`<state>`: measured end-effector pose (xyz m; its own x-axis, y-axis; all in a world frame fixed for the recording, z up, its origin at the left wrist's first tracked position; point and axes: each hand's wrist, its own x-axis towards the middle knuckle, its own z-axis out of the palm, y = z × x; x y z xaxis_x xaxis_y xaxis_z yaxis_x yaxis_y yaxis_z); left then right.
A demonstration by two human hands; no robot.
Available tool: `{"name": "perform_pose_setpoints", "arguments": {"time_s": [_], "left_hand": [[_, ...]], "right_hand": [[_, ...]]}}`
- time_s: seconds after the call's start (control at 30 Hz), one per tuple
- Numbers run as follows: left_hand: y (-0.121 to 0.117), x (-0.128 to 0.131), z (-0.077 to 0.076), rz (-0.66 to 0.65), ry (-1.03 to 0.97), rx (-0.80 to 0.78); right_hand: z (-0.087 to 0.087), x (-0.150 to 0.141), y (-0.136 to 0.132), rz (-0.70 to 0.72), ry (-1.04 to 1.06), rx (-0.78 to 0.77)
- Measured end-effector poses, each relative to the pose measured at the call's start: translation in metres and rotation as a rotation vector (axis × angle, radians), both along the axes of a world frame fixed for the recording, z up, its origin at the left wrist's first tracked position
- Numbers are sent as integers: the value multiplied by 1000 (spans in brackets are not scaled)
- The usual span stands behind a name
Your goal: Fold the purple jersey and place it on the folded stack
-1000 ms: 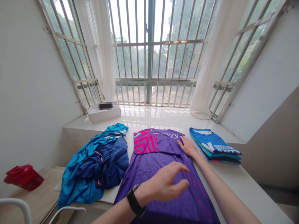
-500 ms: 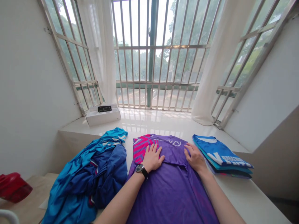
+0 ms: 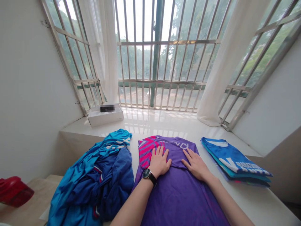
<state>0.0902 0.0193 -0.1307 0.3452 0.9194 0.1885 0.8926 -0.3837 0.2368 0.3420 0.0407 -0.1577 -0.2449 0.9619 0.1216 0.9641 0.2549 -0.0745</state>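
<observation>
The purple shirt [image 3: 178, 194] ran out of view below, hiding part of the window ledge's [image 3: 145, 124] near edge; both palms were hidden too. It lay beneath both hands, the left grip [image 3: 160, 161] spread beside the pink stripes, the right grip [image 3: 196, 163] spread nearer the folded shirts [image 3: 232, 157].

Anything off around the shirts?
Only the blue clothes heap left of the purple shirt: crumpled, while the stack on the right is folded. No spill or damage visible; pixelation hides something at the white box.
</observation>
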Motion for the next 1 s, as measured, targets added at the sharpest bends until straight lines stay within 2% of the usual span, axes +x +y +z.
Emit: {"name": "perform_pose_setpoints", "arguments": {"time_s": [0.23,0.37,0.5,0.57,0.67,0.77,1.0], "left_hand": [[12,5,-2,8,-1,5],[17,8,0,4,12,-17],[20,11,3,7,24,-36],[20,12,4,12,31,-44],[21,12,3,12,39,-39],[24,13,2,4,47,-32],[29,17,3,-8,60,-25]], "right_hand": [[8,7,10,3,-17,-53],[23,7,22,18,7,-119],[33,-20,29,-63,31,29],[29,-37,27,-82,32,46],[19,-50,22,-112,29,-50],[13,-49,22,-133,16,-112],[15,-42,30,-133,15,-98]]}}
